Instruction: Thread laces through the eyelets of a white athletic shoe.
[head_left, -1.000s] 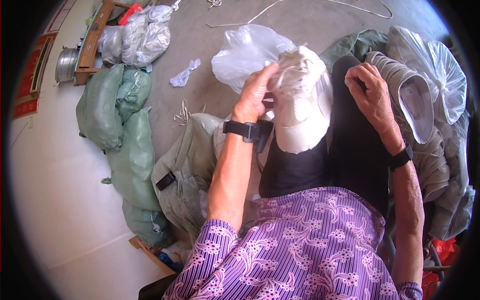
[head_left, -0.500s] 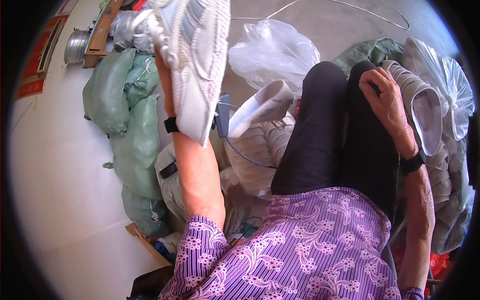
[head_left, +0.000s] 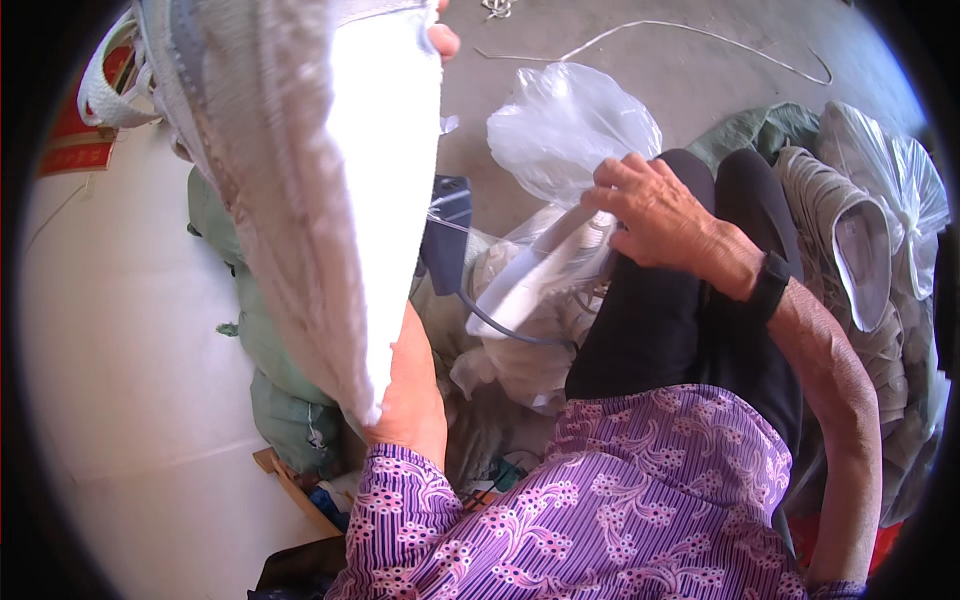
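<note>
A pale grey-white shoe upper (head_left: 270, 150) with laces is raised close in front of me, its bright white inner or underside turned right. Behind it is my left hand (head_left: 443, 38); only a few fingertips show at its far edge, and the left forearm runs up behind the shoe upper, so I take it as gripped. My right hand (head_left: 660, 208) reaches left over my thigh with fingers bent and thumb apart. Under its fingertips lies another pale shoe upper (head_left: 535, 270); whether they touch, I cannot tell. Left of that stands a dark grey box-shaped device (head_left: 448, 232) with a cable and thin threads.
Stacked shoe uppers (head_left: 860, 250) and a clear plastic bag (head_left: 910, 200) are on my right. A crumpled clear bag (head_left: 570, 125) lies ahead on the floor beside a white cord (head_left: 700, 40). Green sacks (head_left: 285, 340) line the left by the pale wall.
The shoe upper in my left hand has come closer and turned, showing its white side. My right hand has left my knee and moved left over the lower shoe upper.
</note>
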